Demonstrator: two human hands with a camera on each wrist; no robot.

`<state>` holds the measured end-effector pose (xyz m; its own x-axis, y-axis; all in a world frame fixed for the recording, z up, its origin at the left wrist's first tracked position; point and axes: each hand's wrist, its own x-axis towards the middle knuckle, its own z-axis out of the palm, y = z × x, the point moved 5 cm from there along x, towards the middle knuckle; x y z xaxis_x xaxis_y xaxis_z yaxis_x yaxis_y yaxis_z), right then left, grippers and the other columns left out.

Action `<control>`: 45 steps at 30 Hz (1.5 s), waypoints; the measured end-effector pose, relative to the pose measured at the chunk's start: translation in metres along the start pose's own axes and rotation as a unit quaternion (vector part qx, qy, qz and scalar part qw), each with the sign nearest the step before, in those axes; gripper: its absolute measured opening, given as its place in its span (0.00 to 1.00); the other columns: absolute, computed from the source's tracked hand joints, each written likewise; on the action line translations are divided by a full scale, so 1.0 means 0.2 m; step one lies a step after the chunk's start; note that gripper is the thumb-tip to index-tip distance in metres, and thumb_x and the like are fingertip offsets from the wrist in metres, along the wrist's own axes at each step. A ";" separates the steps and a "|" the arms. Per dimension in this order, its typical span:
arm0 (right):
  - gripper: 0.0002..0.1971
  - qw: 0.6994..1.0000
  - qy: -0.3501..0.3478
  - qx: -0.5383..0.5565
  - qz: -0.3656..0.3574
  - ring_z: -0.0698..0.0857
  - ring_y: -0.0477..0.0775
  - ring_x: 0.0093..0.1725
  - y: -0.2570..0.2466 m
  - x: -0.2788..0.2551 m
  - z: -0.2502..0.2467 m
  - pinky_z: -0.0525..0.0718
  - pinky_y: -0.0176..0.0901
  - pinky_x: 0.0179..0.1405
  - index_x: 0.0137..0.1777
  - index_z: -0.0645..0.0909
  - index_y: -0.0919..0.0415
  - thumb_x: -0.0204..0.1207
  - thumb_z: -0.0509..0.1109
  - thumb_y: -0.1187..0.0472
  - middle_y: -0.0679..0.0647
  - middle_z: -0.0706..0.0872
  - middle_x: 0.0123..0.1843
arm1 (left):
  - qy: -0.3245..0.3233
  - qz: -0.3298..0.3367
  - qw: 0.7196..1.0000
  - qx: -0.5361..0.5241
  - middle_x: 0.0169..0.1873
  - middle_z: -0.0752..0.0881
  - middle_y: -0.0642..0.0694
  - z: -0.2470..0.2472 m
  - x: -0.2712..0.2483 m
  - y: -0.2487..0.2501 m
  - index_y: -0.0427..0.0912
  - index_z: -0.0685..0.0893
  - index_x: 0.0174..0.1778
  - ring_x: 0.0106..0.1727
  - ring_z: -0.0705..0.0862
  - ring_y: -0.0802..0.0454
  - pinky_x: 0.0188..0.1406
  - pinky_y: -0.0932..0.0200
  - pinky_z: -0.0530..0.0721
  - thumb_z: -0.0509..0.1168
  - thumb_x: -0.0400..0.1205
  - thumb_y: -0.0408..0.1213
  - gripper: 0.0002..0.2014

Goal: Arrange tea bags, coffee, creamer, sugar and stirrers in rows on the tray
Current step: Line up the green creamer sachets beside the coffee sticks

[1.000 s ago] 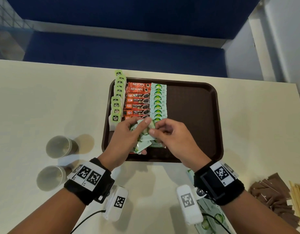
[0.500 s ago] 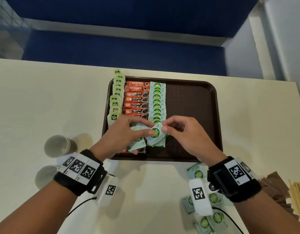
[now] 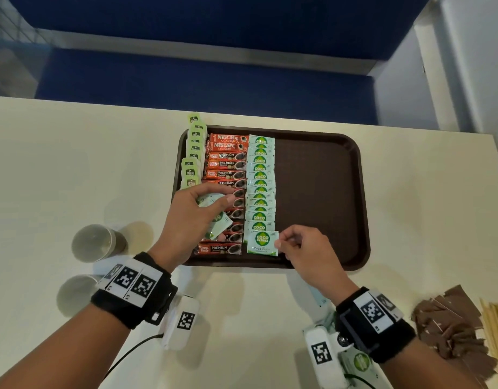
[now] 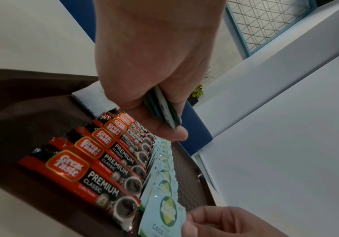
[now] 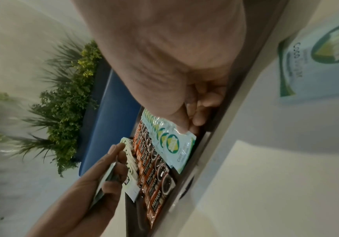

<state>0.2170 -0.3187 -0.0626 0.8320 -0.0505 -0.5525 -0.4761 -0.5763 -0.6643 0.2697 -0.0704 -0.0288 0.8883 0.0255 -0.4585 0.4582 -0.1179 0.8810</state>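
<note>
cups: two paper cups (image 3: 98,242) on table left of the tray, not part of this step
tea bags: green-tagged row (image 3: 192,161) along tray's left edge, far ones overhang the rim
left hand: left hand (image 3: 191,220) over the coffee row, fingers and thumb curled round a spare stack of Coco Natura sachets (image 3: 214,217); keep the stack squeezed so none slide out
coffee: red coffee sticks (image 3: 226,164) in second row, done
sugar row: Coco Natura row (image 3: 260,175) third, shingled toward near rim
right hand: right hand (image 3: 301,248) pinches the right edge of the near-end sachet (image 3: 262,242), lying flat on the tray (image 3: 320,192)
how to: align left edge with the row above, keep same overlap, press flat, then let go sideways so it won't drag
risk: likely skew if released early
still off tray: brown packets (image 3: 452,327), wooden stirrers (image 3: 497,327) at right
</note>
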 end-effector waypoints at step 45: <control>0.07 0.975 -0.005 0.204 -0.089 0.93 0.57 0.46 -0.33 -0.02 -0.14 0.91 0.38 0.43 0.58 0.91 0.59 0.82 0.81 0.63 0.58 0.95 0.50 | -0.146 -0.025 0.988 -0.039 0.43 0.91 0.43 0.12 -0.06 0.04 0.35 0.87 0.63 0.26 0.88 0.52 0.21 0.56 0.85 0.75 0.87 0.33 0.11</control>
<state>0.2531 -0.3022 -0.0020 0.9098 0.0298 -0.4141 -0.4003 -0.2017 -0.8939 0.2627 -0.0946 -0.0196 0.8231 -0.2589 -0.5055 0.5121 -0.0465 0.8577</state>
